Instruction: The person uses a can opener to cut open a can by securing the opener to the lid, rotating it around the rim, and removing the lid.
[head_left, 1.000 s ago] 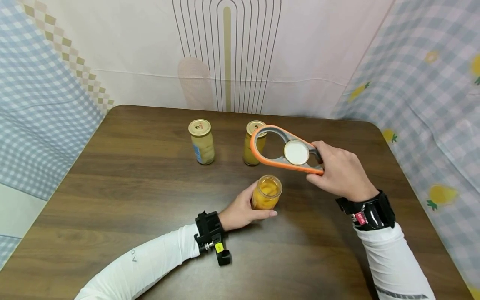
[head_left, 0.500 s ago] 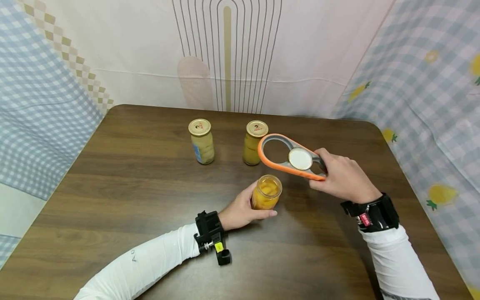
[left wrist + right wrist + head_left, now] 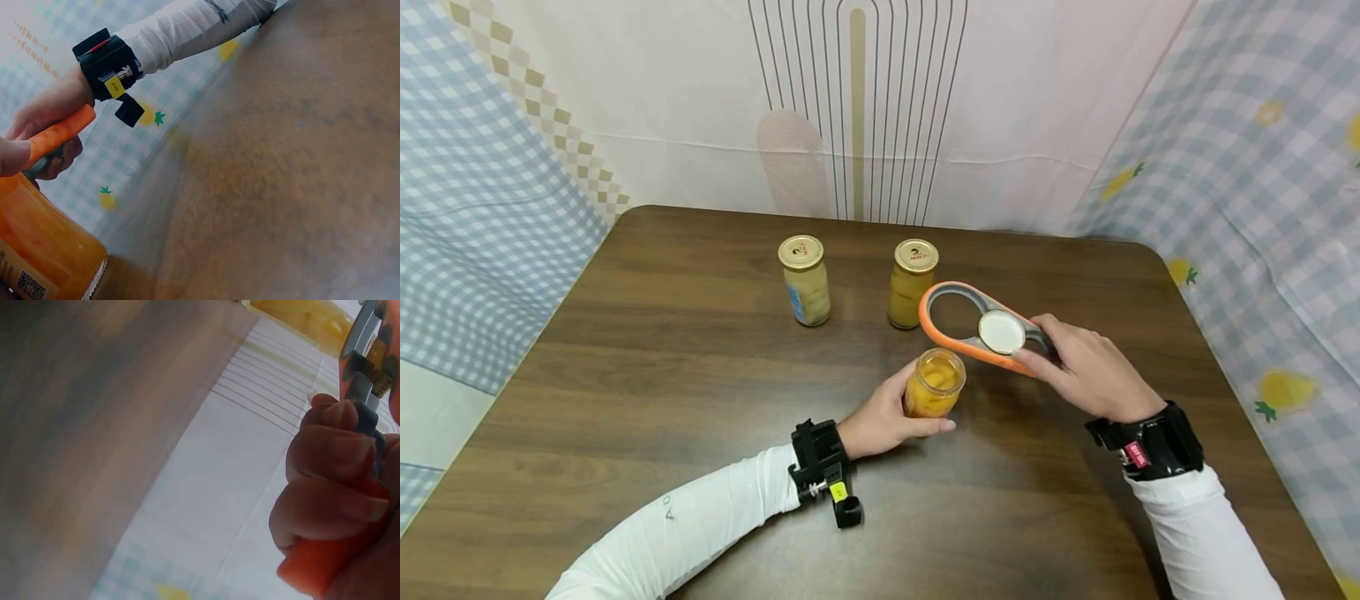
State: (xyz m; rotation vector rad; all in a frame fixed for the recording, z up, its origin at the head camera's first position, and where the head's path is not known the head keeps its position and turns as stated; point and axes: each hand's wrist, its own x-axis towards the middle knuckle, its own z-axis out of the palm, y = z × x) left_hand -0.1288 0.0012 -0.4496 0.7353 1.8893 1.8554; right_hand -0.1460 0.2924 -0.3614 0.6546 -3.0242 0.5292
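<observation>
The left hand (image 3: 883, 425) is gripping the open jar (image 3: 931, 402) of yellow fruit above the brown table (image 3: 700, 375). Right of the open jar, the right hand (image 3: 1093, 367) is clutching an orange-and-grey opener (image 3: 983, 356) — a white-faced lid (image 3: 1002, 332) is sitting in it. Behind the open jar, a capped jar (image 3: 910, 292) is standing; a blue-labelled capped jar (image 3: 807, 287) is standing farther left.

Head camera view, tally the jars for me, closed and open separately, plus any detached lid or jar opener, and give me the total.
Closed jars: 2
Open jar: 1
Detached lid: 1
Orange-and-gray jar opener: 1
Total: 5
</observation>
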